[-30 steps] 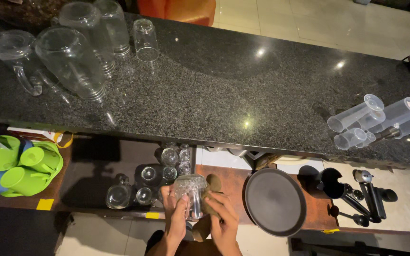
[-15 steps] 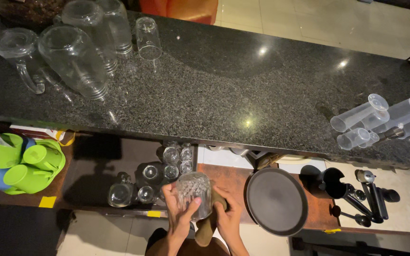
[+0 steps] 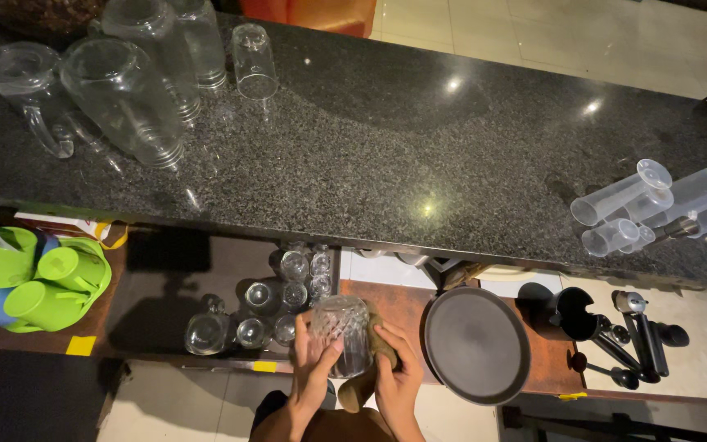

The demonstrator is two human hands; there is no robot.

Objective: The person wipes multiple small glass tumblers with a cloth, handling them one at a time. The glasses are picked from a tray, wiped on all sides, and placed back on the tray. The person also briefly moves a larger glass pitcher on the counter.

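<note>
Cut glass [image 3: 339, 331] turned since a second ago: patterned base now up, more upright, over lower shelf [image 3: 157, 303] edge. Left hand [image 3: 314, 370] wrapped round glass side, fingers clasping it. Right hand [image 3: 398, 372] presses brown cloth [image 3: 374, 352] against glass, fingers curled on cloth. Suggests wiping shifted to another face. Cloth mostly hidden; glass mouth unseen; wrists cut off by frame.
</note>
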